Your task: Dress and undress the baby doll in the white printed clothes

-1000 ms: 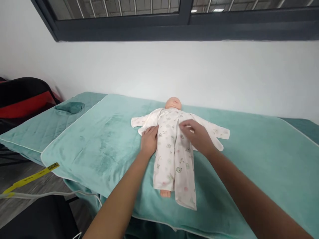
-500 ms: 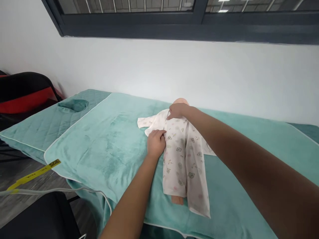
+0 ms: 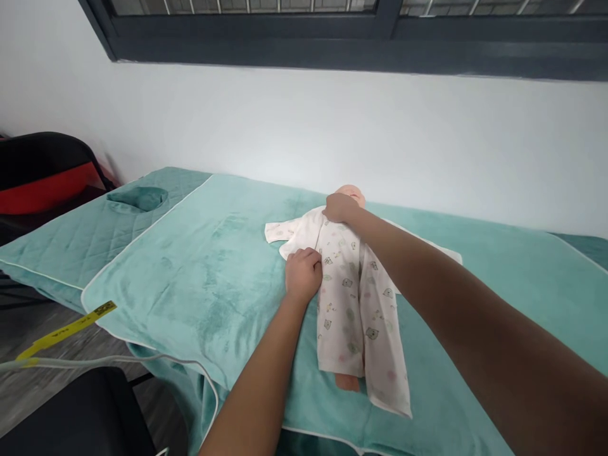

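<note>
A baby doll (image 3: 350,191) lies on its back, dressed in a white long-sleeved baby shirt (image 3: 304,229). Over its front are white baby pants (image 3: 339,323) with a small animal print, reaching up to the chest. One foot shows below a pant leg; the other leg looks flat. My left hand (image 3: 303,273) is closed at the left side edge of the pants, fingers curled. High on the doll's chest, just below the head, my right hand (image 3: 340,208) is closed on the upper left corner of the pants. Its fingertips are partly hidden, and my right forearm covers much of the shirt's right side.
A teal plush blanket (image 3: 190,266) covers the bed, against a white wall (image 3: 285,126) with a dark window frame. Left are a quilted pad (image 3: 71,253), a black and red chair (image 3: 52,183), a white cable (image 3: 118,360) with a yellow tag (image 3: 71,328), and a black seat (image 3: 80,411).
My right hand has moved up and left from the pants' right side to the upper chest, closing there. My left hand stays at the pants' edge. The view has shifted slightly.
</note>
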The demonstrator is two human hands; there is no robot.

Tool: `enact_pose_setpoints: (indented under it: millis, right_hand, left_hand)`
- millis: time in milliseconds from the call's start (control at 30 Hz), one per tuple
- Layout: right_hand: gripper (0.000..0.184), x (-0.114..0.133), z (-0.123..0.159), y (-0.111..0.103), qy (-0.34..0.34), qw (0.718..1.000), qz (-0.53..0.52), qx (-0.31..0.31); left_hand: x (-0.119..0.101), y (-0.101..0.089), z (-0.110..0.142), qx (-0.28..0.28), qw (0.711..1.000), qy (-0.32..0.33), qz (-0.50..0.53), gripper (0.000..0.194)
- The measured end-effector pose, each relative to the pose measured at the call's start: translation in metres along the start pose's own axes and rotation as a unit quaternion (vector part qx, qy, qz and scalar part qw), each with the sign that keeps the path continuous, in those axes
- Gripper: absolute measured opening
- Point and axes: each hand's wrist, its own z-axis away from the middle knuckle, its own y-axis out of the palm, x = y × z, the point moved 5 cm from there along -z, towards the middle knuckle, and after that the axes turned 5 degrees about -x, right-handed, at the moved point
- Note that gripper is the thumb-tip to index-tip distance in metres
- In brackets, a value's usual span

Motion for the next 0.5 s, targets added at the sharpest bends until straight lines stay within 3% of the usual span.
enact_pose_setpoints:
  millis: [100,267,400,500]
  right_hand:
    - [0.036,-0.004,0.003,0.002,0.028,0.999,-0.007,-0.024]
    - [0.038,-0.003,0.006,0.006,0.04,0.998,-0.019,-0.033]
    - [0.037,-0.002,0.005,0.006,0.029,0.999,-0.025,-0.026]
    - [0.038,-0.004,0.004,0.004,0.023,0.999,-0.027,-0.026]
  left_hand:
    - [-0.001,-0.002,0.001,0.001,1.0,-0.002,0.028,0.023]
    - [0.001,-0.009,0.0,-0.021,0.987,-0.081,0.14,0.02]
    - [0.004,-0.006,-0.001,0.015,0.972,-0.107,0.21,0.03]
    - [0.012,-0.002,-0.001,0.051,0.938,-0.148,0.309,0.033]
